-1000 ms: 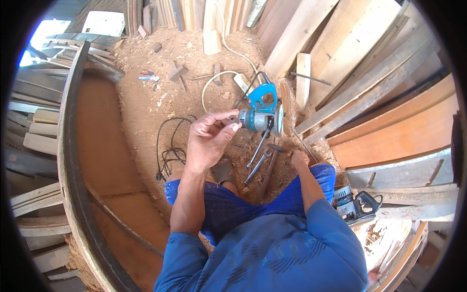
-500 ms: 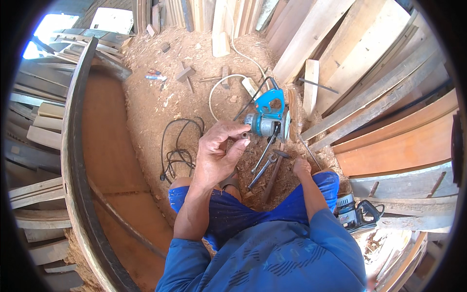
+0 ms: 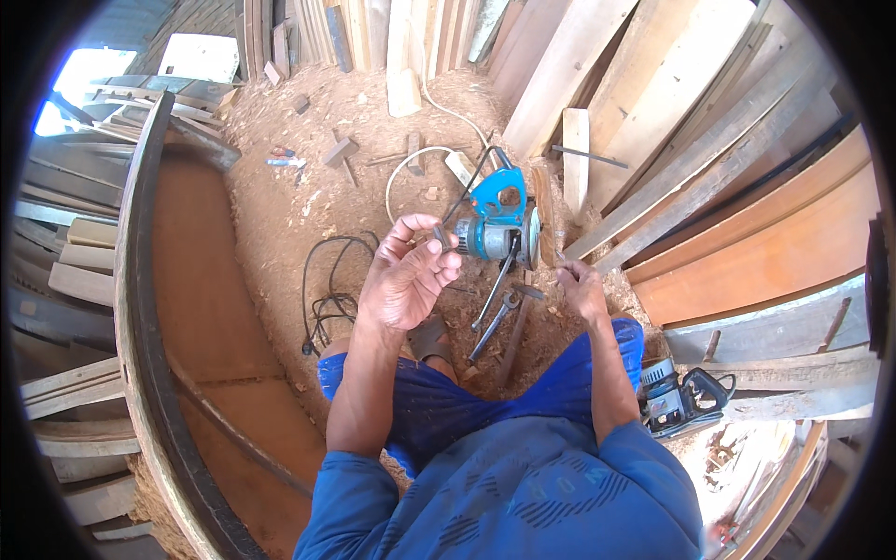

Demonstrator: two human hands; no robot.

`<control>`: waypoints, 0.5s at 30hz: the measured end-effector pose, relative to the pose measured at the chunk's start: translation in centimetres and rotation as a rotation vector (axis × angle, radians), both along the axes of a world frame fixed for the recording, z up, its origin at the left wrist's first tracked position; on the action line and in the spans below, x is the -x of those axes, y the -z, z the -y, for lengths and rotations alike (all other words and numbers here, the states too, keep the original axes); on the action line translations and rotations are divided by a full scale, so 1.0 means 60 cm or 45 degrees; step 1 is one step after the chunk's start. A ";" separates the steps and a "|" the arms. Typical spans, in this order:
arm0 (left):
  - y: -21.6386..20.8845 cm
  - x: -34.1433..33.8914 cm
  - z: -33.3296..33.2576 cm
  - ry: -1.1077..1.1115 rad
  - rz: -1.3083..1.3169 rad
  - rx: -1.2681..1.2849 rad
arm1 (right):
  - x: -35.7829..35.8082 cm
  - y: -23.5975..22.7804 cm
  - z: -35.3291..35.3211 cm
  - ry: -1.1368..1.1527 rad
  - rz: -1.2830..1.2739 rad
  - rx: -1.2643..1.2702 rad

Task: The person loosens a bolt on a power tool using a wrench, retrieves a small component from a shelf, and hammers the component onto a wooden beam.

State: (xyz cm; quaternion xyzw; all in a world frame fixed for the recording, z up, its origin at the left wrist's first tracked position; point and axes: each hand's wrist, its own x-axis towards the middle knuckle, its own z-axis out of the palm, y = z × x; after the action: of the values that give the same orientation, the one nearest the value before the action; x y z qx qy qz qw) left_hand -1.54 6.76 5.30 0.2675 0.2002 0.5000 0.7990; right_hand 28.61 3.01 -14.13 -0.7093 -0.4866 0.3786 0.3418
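My left hand is raised in front of me, pinching a small dark metal sleeve between thumb and fingers. Just beyond it, a blue router lies on its side on the shavings. One wrench leans into the router's open base, and a spanner rests beside it. A hammer lies to the right of the spanner. My right hand is closed above my right knee, its fingertips pressed together; what they hold, if anything, is too small to tell.
A long curved timber hull side stands at left. Planks lean at far right. A second power tool sits by my right knee. Black cable lies coiled on the ground, and pliers lie farther off.
My left hand has turned the metal sleeve from end-on to side-on. My right hand has lifted slightly away from my knee, toward the router. The whole view has shifted a little.
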 end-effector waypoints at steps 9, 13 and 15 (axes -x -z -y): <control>0.000 -0.015 0.005 -0.014 -0.178 -0.011 | 0.063 -0.223 -0.014 -0.232 -0.833 -0.364; 0.008 -0.021 0.009 -0.014 -0.318 -0.190 | 0.093 -0.288 -0.005 -0.265 -0.910 -0.551; 0.009 -0.025 0.013 -0.049 -0.465 -0.285 | 0.103 -0.299 0.001 -0.285 -0.929 -0.605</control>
State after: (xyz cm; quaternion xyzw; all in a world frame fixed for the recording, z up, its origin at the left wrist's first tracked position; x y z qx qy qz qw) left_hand -0.07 5.97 4.74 0.4367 0.2900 0.4774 0.7052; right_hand 22.46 2.97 3.84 -0.3740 -0.4815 0.5164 0.6014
